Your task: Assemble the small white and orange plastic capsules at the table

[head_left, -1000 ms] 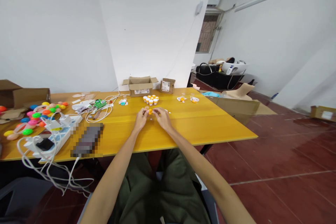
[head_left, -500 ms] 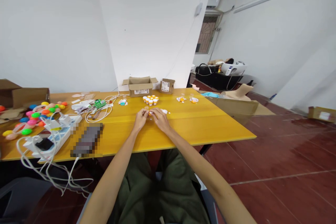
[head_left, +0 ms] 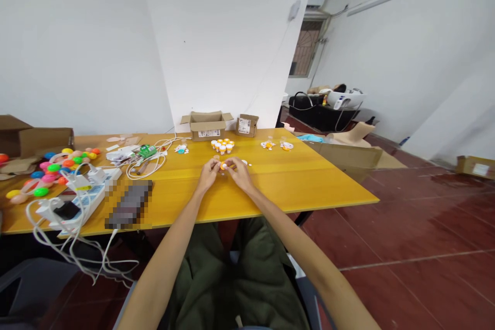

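Observation:
Just in front of me over the table, my left hand (head_left: 209, 174) is closed, its fingertips pinching a small orange-and-white round piece (head_left: 223, 166). My right hand (head_left: 239, 174) meets it from the other side, thumb and fingers pinched at the white part of the same piece. Its exact kind is too small to make out. Beyond the hands stands a tight cluster of small white cups with orange tops (head_left: 222, 146). Some small white parts (head_left: 244, 162) lie by my right hand, partly hidden behind its fingers.
An open cardboard box (head_left: 209, 133) and a smaller box (head_left: 246, 126) stand at the wall. Small piles of orange and white parts (head_left: 268, 145) lie at right. At left are a power strip (head_left: 91, 201), a blurred phone (head_left: 129, 204), cables and colourful plastic eggs (head_left: 53, 168).
My right hand has turned and shifted slightly right, so more of the orange-and-white piece shows between the fingertips. The left hand has hardly moved.

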A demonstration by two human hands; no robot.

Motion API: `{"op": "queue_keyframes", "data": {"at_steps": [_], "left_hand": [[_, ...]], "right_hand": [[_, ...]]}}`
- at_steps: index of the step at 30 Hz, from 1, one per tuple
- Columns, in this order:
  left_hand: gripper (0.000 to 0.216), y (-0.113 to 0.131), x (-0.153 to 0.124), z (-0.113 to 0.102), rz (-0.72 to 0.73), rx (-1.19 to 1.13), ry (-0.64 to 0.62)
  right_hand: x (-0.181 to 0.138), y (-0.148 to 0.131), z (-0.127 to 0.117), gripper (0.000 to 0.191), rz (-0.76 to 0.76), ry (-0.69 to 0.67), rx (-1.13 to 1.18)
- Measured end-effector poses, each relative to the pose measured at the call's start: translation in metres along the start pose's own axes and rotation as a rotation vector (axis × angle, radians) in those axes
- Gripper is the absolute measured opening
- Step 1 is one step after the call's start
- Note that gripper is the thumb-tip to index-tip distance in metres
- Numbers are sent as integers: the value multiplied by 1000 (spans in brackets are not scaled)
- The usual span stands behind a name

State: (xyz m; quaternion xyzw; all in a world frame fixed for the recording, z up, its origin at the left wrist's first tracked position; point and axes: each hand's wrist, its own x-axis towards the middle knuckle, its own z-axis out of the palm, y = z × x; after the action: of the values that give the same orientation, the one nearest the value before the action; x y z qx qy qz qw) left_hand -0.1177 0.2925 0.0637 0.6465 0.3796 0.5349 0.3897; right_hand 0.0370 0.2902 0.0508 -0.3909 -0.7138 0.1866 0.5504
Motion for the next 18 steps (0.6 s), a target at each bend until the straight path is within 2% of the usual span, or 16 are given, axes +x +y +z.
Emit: {"op": "queue_keyframes", "data": {"at_steps": [3, 7, 13, 18], "left_hand": [[25, 3, -1, 1, 6, 0, -15], [24, 8, -3, 3, 30, -5, -25], [19, 14, -5, 4, 35, 55, -27], [20, 15, -6, 3, 32, 119, -60]], "right_hand": [[0, 6, 2, 17, 81, -18, 98], [1, 12, 2, 18, 117, -53, 160], [2, 9, -4, 16, 80, -63, 104], [-4, 1, -16, 8, -3, -113, -42]]}}
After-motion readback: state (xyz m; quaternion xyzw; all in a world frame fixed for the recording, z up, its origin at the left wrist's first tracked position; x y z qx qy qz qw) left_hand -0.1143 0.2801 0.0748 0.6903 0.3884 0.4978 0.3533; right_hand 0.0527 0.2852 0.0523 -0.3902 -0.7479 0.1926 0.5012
